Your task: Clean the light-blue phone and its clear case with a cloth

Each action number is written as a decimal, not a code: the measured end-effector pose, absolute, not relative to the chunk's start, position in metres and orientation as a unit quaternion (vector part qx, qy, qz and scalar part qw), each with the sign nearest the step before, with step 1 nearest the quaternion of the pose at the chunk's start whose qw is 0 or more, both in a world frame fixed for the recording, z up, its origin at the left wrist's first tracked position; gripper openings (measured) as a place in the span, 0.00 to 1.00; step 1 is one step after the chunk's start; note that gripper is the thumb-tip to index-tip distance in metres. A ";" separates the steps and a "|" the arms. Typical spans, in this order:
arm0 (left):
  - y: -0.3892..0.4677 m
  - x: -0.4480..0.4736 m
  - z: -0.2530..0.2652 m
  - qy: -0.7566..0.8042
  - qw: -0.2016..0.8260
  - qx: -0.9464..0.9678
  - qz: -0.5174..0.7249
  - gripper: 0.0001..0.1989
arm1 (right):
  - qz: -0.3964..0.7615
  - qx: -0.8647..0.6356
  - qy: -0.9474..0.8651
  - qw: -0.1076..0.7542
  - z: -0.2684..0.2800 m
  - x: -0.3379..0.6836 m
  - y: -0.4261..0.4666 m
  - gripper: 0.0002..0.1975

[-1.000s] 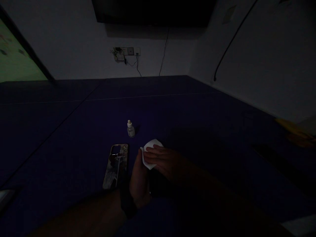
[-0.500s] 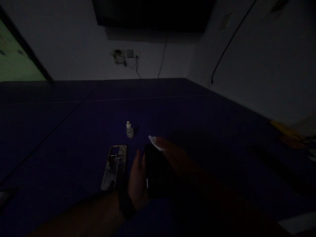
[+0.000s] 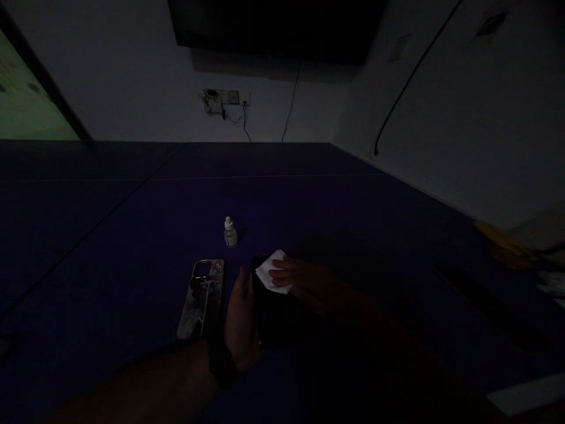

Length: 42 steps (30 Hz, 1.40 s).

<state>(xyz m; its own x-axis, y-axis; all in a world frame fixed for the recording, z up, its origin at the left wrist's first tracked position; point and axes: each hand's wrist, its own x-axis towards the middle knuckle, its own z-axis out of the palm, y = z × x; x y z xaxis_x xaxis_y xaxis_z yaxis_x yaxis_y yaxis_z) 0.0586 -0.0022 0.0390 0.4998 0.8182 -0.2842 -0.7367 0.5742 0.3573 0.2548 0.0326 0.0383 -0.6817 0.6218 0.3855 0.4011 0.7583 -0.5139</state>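
Note:
The scene is very dim. My left hand [image 3: 241, 330], with a dark band at the wrist, grips the left edge of a black phone [image 3: 271, 318]. Most of the phone's lower part is lost in shadow. Pressed on its upper end is a white wipe [image 3: 273, 274], under the fingers of my right hand [image 3: 304, 282]. To the left of my left hand lies a patterned phone case [image 3: 203, 300] with a camera cutout. A small clear bottle with a white dropper top [image 3: 230, 234] stands upright beyond the phone.
A long dark bar-shaped object [image 3: 481, 300] lies on the purple surface [image 3: 282, 200] at right. Something yellow [image 3: 503, 238] is at the right wall. Sockets with cables [image 3: 225, 100] and a dark screen [image 3: 273, 29] are on the back wall.
My right hand has brought the wipe down and left, flat onto the phone's upper end; before, it was tilted at the edge. My left hand still holds the phone.

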 end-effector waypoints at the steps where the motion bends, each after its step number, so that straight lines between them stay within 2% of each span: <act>1: -0.003 0.058 0.040 0.216 0.863 0.099 0.446 0.31 | 0.193 -0.304 -0.887 0.289 0.038 0.256 0.033 0.20; 5: -0.005 0.059 0.042 0.215 0.865 0.109 0.440 0.31 | 0.151 -0.329 -0.879 0.310 0.035 0.254 0.034 0.22; 8: -0.004 0.060 0.041 0.215 0.859 0.093 0.455 0.31 | 0.170 -0.271 -0.900 0.295 0.035 0.252 0.034 0.21; 13: -0.004 0.059 0.041 0.215 0.871 0.089 0.432 0.31 | 0.166 -0.329 -0.873 0.320 0.035 0.257 0.035 0.21; 17: -0.003 0.058 0.042 0.203 0.869 0.089 0.443 0.30 | 0.189 -0.289 -0.889 0.299 0.033 0.260 0.035 0.22; 22: -0.003 0.059 0.041 0.210 0.868 0.084 0.442 0.29 | 0.190 -0.329 -0.876 0.296 0.036 0.262 0.035 0.21; 26: -0.002 0.058 0.039 0.203 0.868 0.083 0.446 0.30 | 0.218 -0.298 -0.881 0.295 0.035 0.257 0.035 0.21; 29: -0.002 0.055 0.037 0.223 0.866 0.089 0.439 0.30 | 0.266 -0.386 -0.801 0.372 0.035 0.258 0.039 0.22; 32: -0.001 0.053 0.033 0.236 0.862 0.101 0.436 0.30 | 0.294 -0.559 -0.604 0.486 0.037 0.261 0.042 0.33; 34: -0.001 0.052 0.031 0.232 0.864 0.101 0.435 0.30 | 0.288 -0.610 -0.526 0.518 0.038 0.260 0.041 0.38; 36: 0.000 0.053 0.030 0.220 0.868 0.088 0.437 0.29 | 0.268 -0.601 -0.554 0.511 0.038 0.255 0.034 0.36; 38: 0.000 0.053 0.027 0.206 0.870 0.066 0.443 0.26 | 0.227 -0.540 -0.657 0.475 0.037 0.245 0.025 0.28; 40: 0.001 0.051 0.021 0.191 0.873 0.037 0.447 0.25 | 0.157 -0.436 -0.791 0.400 0.035 0.232 0.016 0.22; 42: 0.002 0.048 0.012 0.179 0.876 0.007 0.448 0.24 | 0.093 -0.343 -0.882 0.310 0.033 0.221 0.010 0.21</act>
